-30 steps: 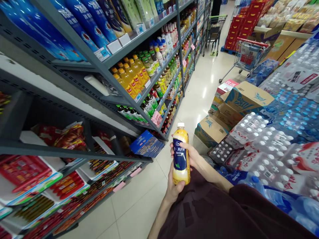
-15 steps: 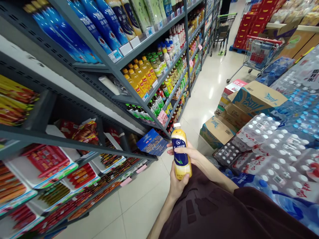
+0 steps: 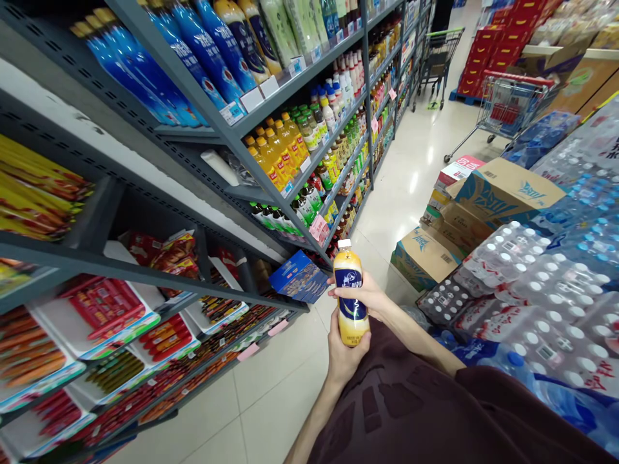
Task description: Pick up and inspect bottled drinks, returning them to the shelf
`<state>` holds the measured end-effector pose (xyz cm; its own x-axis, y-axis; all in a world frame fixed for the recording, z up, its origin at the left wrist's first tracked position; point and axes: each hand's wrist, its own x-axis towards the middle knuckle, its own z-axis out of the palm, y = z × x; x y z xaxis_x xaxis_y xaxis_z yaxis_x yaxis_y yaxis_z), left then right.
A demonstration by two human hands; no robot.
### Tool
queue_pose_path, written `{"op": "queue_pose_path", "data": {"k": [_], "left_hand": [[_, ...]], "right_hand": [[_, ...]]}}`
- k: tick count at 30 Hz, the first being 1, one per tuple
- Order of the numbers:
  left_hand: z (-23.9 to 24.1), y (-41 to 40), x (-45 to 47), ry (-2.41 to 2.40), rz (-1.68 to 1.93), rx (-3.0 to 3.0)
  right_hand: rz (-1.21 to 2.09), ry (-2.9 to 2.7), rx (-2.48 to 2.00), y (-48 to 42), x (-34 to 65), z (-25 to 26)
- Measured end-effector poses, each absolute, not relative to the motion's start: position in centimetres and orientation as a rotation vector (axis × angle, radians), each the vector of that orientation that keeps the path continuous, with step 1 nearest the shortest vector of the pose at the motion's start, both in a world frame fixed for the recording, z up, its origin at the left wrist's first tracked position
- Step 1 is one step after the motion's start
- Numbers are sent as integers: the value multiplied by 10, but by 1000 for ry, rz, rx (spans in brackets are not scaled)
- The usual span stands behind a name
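Observation:
A drink bottle [image 3: 353, 325] with a white cap, yellow and cream contents and a dark blue label stands nearly upright in front of my body. My left hand [image 3: 342, 358] grips its base from below, the thumb at the front lower edge. Higher up, my right hand [image 3: 368, 294] is wrapped round the middle, its thumb lying across the label and fingertips showing at the left side. Both hands are closed on the same bottle. The cap is on, and part of the label is covered by the right thumb.
Grey shelving with bottled drinks [image 3: 275, 154] runs along the left, and packaged snacks [image 3: 104, 306] fill nearer shelves. A blue carton [image 3: 300, 277] stands at the shelf corner. On the right are cardboard boxes [image 3: 425, 258], shrink-wrapped bottle packs [image 3: 546, 290] and a shopping cart [image 3: 512, 106].
The bottle has turned slightly in my hands, so its label sits a little differently. Both hands keep their hold. The whole view has shifted slightly, with the shelves further right.

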<state>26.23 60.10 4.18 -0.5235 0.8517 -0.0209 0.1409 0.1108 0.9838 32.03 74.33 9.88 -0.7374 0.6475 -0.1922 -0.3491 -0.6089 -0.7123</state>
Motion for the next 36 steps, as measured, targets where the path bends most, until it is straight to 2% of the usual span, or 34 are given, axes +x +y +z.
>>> {"op": "queue_pose_path", "data": {"k": [13,20,26,36], "left_hand": [[45,599,262,1705,1446,956],[42,598,259,1536,1550,890],[24,591,260,1155,1639,626],[24,588,263,1163,1631,669]], "right_hand": [[2267,-902,-708,739,318,96],[2226,-886,-711,739,317,92],[2413,-728,-526,743,321,88],[2716,-798,-258,748,328,76]]}}
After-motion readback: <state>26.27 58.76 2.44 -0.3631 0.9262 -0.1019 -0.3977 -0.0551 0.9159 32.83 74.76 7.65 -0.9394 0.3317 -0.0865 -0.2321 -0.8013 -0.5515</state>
